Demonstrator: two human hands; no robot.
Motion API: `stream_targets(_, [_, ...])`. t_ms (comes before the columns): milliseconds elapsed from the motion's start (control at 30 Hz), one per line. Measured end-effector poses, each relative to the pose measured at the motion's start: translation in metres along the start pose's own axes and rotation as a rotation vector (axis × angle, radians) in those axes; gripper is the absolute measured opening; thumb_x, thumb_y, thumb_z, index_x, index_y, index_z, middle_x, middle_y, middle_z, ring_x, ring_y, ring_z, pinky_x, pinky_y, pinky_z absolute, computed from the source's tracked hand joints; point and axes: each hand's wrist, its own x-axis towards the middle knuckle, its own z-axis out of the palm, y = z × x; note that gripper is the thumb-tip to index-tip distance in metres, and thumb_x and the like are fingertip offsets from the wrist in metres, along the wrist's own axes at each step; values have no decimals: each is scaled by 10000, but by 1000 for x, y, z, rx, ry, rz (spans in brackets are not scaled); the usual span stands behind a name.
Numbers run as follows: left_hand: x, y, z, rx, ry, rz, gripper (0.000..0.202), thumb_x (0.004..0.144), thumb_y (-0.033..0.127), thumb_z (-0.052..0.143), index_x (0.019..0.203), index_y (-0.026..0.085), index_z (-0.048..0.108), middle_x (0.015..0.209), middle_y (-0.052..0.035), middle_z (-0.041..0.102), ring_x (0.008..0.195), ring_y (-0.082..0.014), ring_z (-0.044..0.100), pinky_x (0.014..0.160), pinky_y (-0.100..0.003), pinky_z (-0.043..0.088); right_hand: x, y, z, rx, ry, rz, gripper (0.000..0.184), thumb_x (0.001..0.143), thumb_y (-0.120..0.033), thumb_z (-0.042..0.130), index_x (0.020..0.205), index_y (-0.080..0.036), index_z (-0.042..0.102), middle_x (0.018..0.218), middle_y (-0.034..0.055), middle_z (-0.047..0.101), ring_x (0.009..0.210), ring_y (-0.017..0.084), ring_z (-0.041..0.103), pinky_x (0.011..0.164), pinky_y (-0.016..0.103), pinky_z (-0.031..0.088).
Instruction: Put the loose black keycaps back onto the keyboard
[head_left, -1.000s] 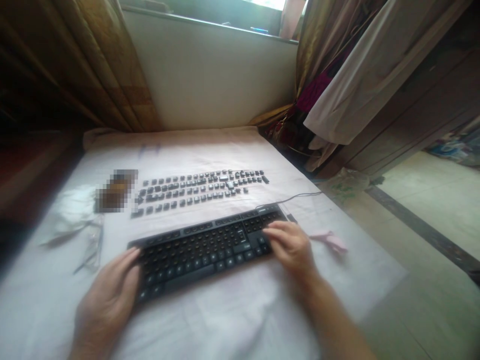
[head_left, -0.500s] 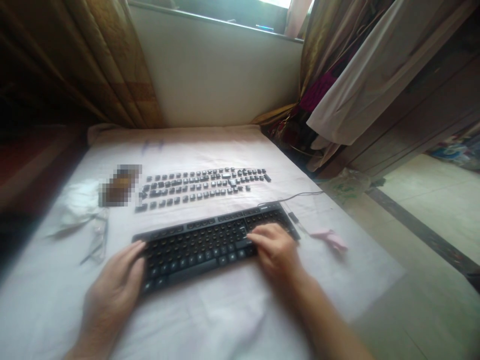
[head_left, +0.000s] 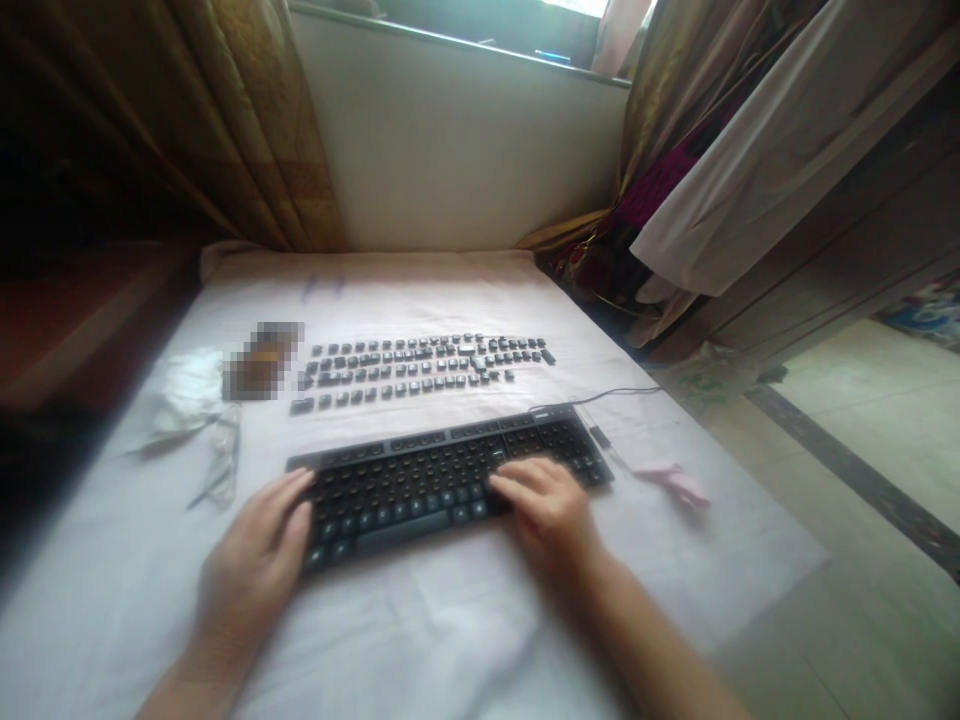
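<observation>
A black keyboard point(head_left: 420, 519) lies slightly slanted on the white sheet. Its lower rows carry keycaps, while many bare key posts show in the rows above. My left hand point(head_left: 259, 555) is closed on the keyboard's left end, fingers on top and thumb along the near side. My right hand point(head_left: 551, 510) rests over the right part of the keyboard, fingers bent and tips drawn together at the right end of the key rows. Whatever lies under those fingertips is hidden. Beyond the keyboard, loose black keycaps point(head_left: 412, 387) are laid out in rows.
A pixelated brown item point(head_left: 262, 362) and a crumpled white cloth point(head_left: 187, 390) lie at the left, with a clear plastic wrapper point(head_left: 223, 460) nearby. To the right are the keyboard's cable point(head_left: 630, 391) and a pink cloth-like piece point(head_left: 675, 483). Curtains point(head_left: 277, 130) hang behind.
The whole view has shifted, so everything appears a little further right. My right fingertips have moved slightly left and down relative to the keyboard. My left hand keeps its hold on the left end.
</observation>
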Motion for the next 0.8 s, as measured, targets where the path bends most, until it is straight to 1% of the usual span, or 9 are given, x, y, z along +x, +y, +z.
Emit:
stream_targets(100, [0, 0, 0, -1, 8, 8, 326, 968, 338, 468, 1245, 238, 605, 1238, -70, 661, 1122, -225, 641, 1059, -377, 460, -2, -2, 0, -2, 5, 12, 322, 822, -51, 501, 975, -208, 737, 954, 74, 732, 880, 224, 619, 754, 354, 495])
stream_targets(233, [1, 0, -2, 4, 24, 5, 320, 969, 331, 468, 1239, 235, 610, 1234, -71, 665, 1113, -226, 646, 1046, -376, 472, -2, -1, 2, 10, 51, 63, 347, 834, -59, 481, 961, -237, 750, 972, 71, 728, 900, 215, 621, 785, 359, 516])
stream_targets(367, [2, -2, -7, 19, 56, 8, 302, 964, 311, 483, 1214, 217, 626, 1193, -84, 682, 1080, -235, 659, 1023, -375, 482, 5, 4, 0, 4, 20, 69, 348, 817, -56, 485, 913, -243, 763, 941, 69, 732, 876, 210, 632, 754, 343, 543])
stream_targets(400, [2, -2, -8, 24, 68, 8, 296, 962, 307, 488, 1204, 213, 631, 1177, -87, 688, 1068, -238, 663, 1011, -374, 488, 7, 6, -2, 17, 35, 64, 345, 815, -52, 486, 902, -238, 764, 932, 69, 733, 871, 209, 637, 747, 340, 550])
stream_targets(467, [2, -4, -10, 38, 86, 0, 289, 959, 308, 491, 1186, 210, 640, 1152, -90, 696, 1046, -244, 670, 990, -377, 498, 15, 11, -7, 50, 117, 95, 345, 824, -51, 485, 904, -235, 765, 926, 68, 735, 872, 207, 652, 758, 344, 564])
stream_targets(567, [0, -8, -10, 82, 106, -18, 282, 960, 323, 484, 1153, 211, 657, 1106, -87, 709, 1000, -248, 679, 946, -380, 514, 30, 18, -16, 75, 245, 200, 357, 840, -63, 471, 902, -250, 769, 893, 55, 735, 851, 205, 676, 775, 357, 575])
stream_targets(633, [-1, -12, -10, 126, 121, -20, 278, 962, 328, 480, 1134, 214, 667, 1066, -80, 719, 952, -239, 684, 897, -359, 524, 44, 21, -20, 107, 284, 243, 344, 844, -84, 476, 885, -259, 770, 874, 46, 735, 833, 202, 687, 778, 356, 581])
stream_targets(733, [2, -17, -15, 209, 157, -6, 257, 960, 331, 497, 1100, 221, 682, 1000, -61, 732, 876, -217, 683, 826, -320, 523, 72, 17, -23, 202, 343, 249, 305, 864, -113, 496, 875, -254, 766, 885, 42, 733, 842, 187, 696, 795, 342, 587])
stream_targets(800, [8, -20, -21, 264, 162, 25, 236, 955, 333, 511, 1051, 224, 697, 955, -51, 739, 838, -212, 676, 799, -313, 513, 93, 11, -25, 267, 397, 234, 292, 881, -120, 500, 876, -251, 761, 893, 37, 730, 855, 179, 696, 801, 341, 590])
